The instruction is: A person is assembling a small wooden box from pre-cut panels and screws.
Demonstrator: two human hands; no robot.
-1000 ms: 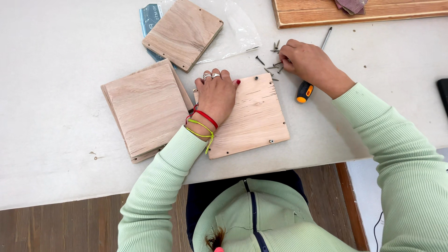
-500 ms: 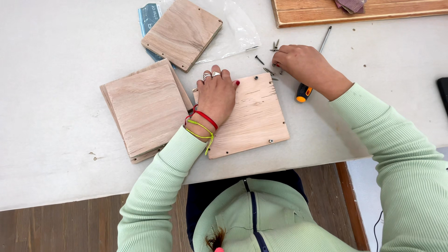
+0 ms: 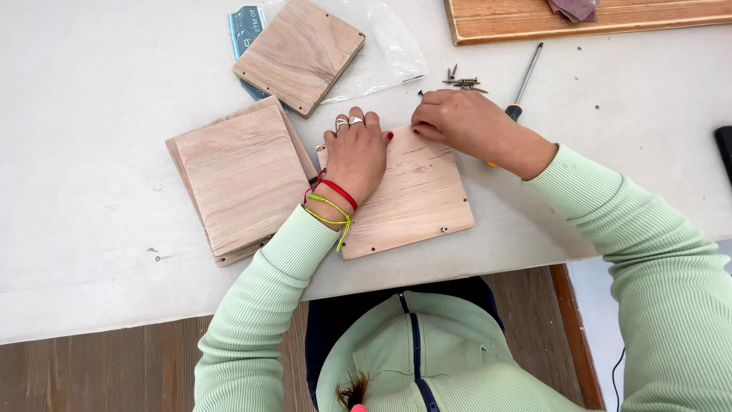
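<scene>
Left hand [image 3: 354,156] flat, open, pressing wooden panel [image 3: 404,194]; right hand [image 3: 457,122] pinched closed at panel's far edge; screws [image 3: 461,78] just beyond on worktop [image 3: 91,114].

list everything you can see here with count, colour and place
wooden panel: 1, light brown, table centre, under both hands
panel stack: 1, light brown, left of it
square panel: 1, light brown, top, on a clear plastic bag
screws: small pile, dark, above right hand
screwdriver: 1, orange and black handle, partly under right wrist
wooden board: 1, brown, top right
table: 1, white
left hand: flat on panel, rings, red and yellow bracelets
right hand: fingertips at panel's top edge
</scene>
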